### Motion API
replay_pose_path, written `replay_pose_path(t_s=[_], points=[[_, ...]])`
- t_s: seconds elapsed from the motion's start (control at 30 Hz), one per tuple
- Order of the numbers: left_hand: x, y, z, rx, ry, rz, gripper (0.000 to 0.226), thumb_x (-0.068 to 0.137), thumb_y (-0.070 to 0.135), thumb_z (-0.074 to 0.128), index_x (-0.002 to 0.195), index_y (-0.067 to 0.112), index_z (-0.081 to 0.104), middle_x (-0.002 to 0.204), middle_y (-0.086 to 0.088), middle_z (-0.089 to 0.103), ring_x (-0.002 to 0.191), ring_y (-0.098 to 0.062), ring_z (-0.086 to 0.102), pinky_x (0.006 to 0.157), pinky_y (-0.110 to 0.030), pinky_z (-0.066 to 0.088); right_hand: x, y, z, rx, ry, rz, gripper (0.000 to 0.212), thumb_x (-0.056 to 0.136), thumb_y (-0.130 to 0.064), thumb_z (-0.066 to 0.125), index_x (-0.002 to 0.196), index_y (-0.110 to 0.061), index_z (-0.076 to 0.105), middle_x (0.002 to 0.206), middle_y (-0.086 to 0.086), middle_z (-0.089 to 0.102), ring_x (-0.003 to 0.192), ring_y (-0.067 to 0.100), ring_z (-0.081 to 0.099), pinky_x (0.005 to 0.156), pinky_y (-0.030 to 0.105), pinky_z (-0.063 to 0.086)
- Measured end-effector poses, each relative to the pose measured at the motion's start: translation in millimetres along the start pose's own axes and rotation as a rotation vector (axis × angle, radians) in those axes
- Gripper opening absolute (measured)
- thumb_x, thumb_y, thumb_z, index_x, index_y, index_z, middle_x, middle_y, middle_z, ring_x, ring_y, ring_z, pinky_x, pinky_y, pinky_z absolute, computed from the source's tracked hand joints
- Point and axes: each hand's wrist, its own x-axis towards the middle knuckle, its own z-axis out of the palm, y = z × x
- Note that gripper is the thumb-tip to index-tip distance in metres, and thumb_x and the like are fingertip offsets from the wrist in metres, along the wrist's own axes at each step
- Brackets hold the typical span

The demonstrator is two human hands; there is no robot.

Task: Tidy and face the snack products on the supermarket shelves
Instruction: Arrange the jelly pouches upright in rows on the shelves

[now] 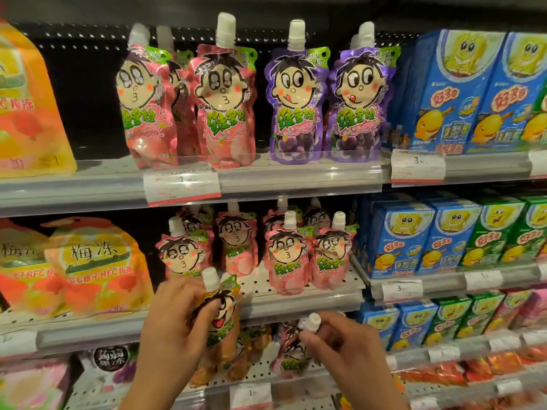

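Note:
My left hand (pixel 174 327) grips an orange jelly pouch (pixel 225 324) with a cartoon face and a white cap, held upright in front of the lower shelves. My right hand (pixel 340 341) pinches the white cap of a pink jelly pouch (pixel 291 353) that stands on the bottom shelf. More orange pouches (pixel 251 347) stand between the two. On the middle shelf (pixel 296 306) stand several pink pouches (pixel 285 255). The top shelf holds pink pouches (pixel 225 105) and two purple pouches (pixel 296 105).
Blue snack boxes (pixel 453 93) fill the right of the top shelf; blue and green boxes (pixel 444 238) sit below them. Large orange jelly bags (pixel 94 267) stand at the left. Price tags (pixel 182 184) hang on the shelf rails. A dark gap (pixel 88 99) lies left of the top pink pouches.

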Motion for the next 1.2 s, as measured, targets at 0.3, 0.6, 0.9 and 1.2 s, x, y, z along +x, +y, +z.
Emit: replay_pose_path(t_s=[0.3,0.6,0.9,1.2], points=[[-45,-34,4,-0.017,-0.170,-0.068,0.011,0.095,0.040,0.054,0.091,0.044,0.044,0.151,0.031,0.042,0.147,-0.006,0.036,0.120,-0.036,0.030,15,-28,8,0.012,0.013,-0.085,0.028,0.081,-0.061,0.073,0.085,-0.033,0.072,0.064,-0.001,0.065,0.056,0.018,0.061,0.054,0.037,0.054],[-58,-51,11,-0.030,-0.228,-0.021,0.033,0.094,0.031,0.059,0.093,0.047,0.030,0.160,0.019,0.038,0.154,-0.014,0.026,0.125,-0.044,0.018,42,-85,25,0.020,0.042,-0.161,0.035,0.088,-0.046,0.071,0.066,-0.025,0.053,0.056,0.004,0.056,0.054,0.025,0.058,0.054,0.048,0.051],[-62,-65,13,-0.051,-0.232,0.020,0.012,0.093,0.025,0.061,0.090,0.028,0.051,0.160,0.015,0.039,0.154,-0.015,0.026,0.126,-0.039,0.013,57,-109,47,0.113,0.241,-0.136,0.015,0.087,-0.045,0.072,0.086,-0.032,0.066,0.070,0.001,0.069,0.069,0.027,0.071,0.064,0.049,0.061],[-60,-65,8,-0.078,-0.247,0.004,0.025,0.086,0.010,0.077,0.089,0.023,0.055,0.159,0.015,0.041,0.153,-0.012,0.027,0.125,-0.042,0.017,78,-112,69,-0.073,0.195,-0.127,0.011,0.091,-0.035,0.074,0.090,-0.028,0.066,0.068,-0.025,0.059,0.059,0.002,0.054,0.056,0.013,0.042]])
